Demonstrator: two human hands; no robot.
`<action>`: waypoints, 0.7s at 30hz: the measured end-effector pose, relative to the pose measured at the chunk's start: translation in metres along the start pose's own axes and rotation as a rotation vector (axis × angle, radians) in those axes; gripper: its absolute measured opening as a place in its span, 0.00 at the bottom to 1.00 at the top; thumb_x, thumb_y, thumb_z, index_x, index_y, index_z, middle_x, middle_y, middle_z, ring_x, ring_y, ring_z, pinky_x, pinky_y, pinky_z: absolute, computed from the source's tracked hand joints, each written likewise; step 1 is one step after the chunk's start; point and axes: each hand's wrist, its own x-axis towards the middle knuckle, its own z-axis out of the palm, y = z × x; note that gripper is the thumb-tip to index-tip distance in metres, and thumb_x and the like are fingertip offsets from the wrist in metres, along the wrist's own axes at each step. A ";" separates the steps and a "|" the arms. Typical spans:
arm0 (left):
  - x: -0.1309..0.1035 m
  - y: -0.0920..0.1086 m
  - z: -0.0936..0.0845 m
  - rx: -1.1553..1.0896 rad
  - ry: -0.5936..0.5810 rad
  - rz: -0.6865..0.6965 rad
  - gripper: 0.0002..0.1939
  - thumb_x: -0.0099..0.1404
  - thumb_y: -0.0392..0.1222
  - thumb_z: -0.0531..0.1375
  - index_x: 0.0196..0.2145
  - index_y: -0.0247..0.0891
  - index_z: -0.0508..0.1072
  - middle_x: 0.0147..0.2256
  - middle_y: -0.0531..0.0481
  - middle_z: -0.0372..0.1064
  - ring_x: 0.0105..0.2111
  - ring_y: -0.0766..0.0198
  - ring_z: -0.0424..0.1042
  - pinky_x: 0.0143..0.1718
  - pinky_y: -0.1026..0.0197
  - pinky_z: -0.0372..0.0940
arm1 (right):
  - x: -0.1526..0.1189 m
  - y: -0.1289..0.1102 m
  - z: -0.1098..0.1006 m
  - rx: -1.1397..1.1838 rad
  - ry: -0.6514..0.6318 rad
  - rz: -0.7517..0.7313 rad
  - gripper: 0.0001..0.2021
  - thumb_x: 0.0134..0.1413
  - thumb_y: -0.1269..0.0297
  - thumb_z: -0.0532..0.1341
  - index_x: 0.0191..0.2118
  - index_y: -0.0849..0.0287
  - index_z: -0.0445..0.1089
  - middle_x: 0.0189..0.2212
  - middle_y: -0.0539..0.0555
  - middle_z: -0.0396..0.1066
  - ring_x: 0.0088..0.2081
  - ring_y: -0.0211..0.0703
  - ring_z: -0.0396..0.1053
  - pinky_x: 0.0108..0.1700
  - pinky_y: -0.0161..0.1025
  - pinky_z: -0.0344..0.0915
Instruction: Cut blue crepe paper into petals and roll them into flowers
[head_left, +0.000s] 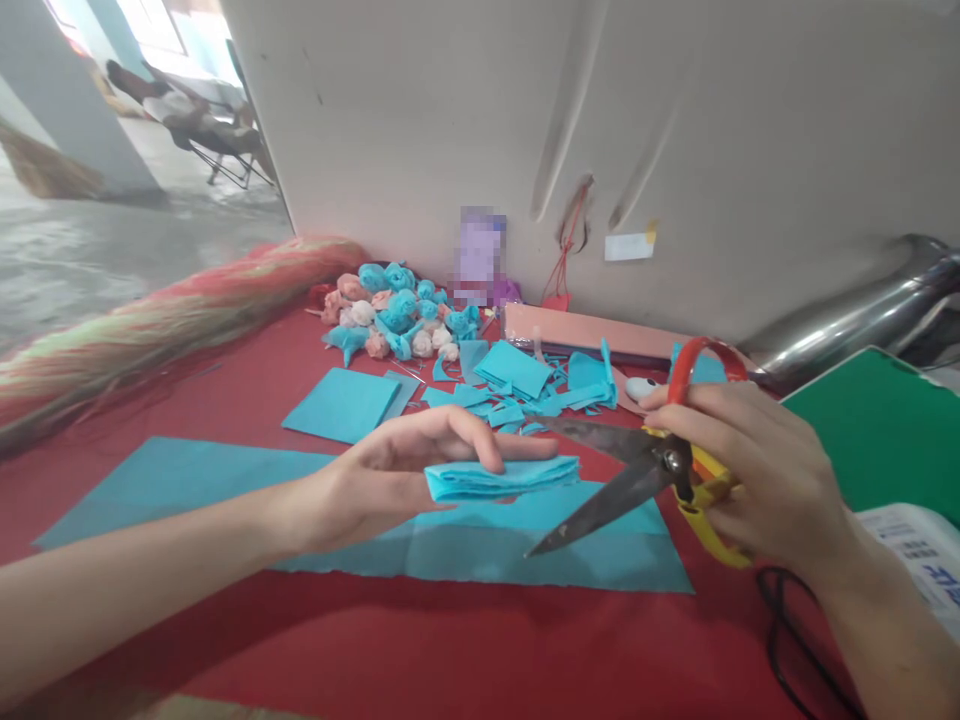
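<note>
Blue, layered, folded paper (508, 484) is pinched by the left grip (386, 470); the right grip (776, 465) clasps scissors (667, 462).

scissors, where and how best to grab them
Probably by the red and yellow handles, from the right, where the right hand grips; the open blades point left toward the folded blue paper, so that approach avoids their edges.

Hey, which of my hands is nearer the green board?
Right. The right hand, holding scissors, is by the left edge of the green board; the left hand, pinching folded blue paper, is farther left.
</note>
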 end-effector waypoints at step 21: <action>0.002 0.001 0.008 -0.173 0.058 -0.020 0.12 0.60 0.26 0.54 0.40 0.35 0.70 0.39 0.58 0.71 0.43 0.68 0.70 0.49 0.63 0.62 | 0.002 -0.003 -0.004 -0.053 -0.008 -0.081 0.13 0.50 0.82 0.52 0.40 0.61 0.63 0.28 0.55 0.64 0.29 0.43 0.63 0.28 0.39 0.59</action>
